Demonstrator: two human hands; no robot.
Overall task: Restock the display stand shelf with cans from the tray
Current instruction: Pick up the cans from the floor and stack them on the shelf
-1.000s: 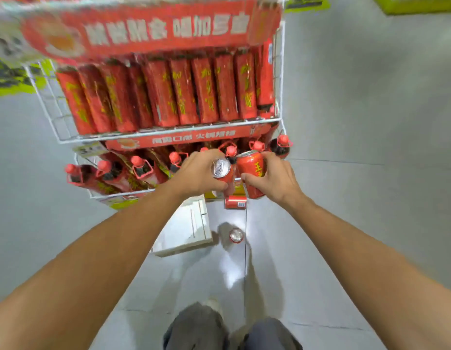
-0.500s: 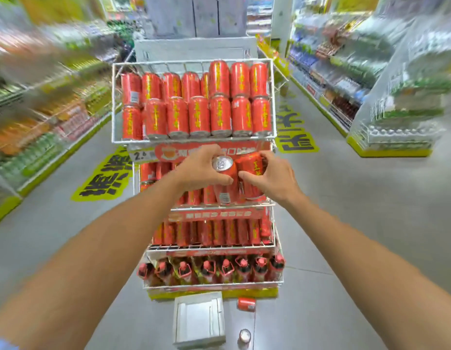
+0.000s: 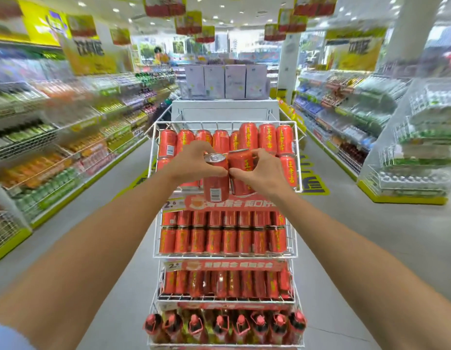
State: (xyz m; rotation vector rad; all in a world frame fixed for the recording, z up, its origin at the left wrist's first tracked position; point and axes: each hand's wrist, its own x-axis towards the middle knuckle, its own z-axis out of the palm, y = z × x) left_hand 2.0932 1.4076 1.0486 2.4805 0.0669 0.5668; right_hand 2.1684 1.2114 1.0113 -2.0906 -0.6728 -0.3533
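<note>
A white wire display stand (image 3: 153, 188) faces me with several tiers of red cans. My left hand (image 3: 194, 162) grips a red can (image 3: 215, 184) upright, its silver top and barcode toward me. My right hand (image 3: 261, 173) holds a second red can (image 3: 241, 161) right beside it, touching. Both cans hang in front of the top shelf (image 3: 296, 157), where two rows of red cans (image 3: 267, 137) stand. The tray is out of view.
Lower tiers hold more red cans (image 3: 224, 239) and red-capped bottles (image 3: 227, 324) at the bottom. Stocked aisle shelves run along the left (image 3: 67, 147) and right (image 3: 371, 127). A white cabinet with boxes (image 3: 224, 84) stands behind the stand. Grey floor (image 3: 358, 236) lies on both sides.
My view has swung up from the floor and bottom tier to the whole stand. Both hands have lifted the two cans up to the top shelf.
</note>
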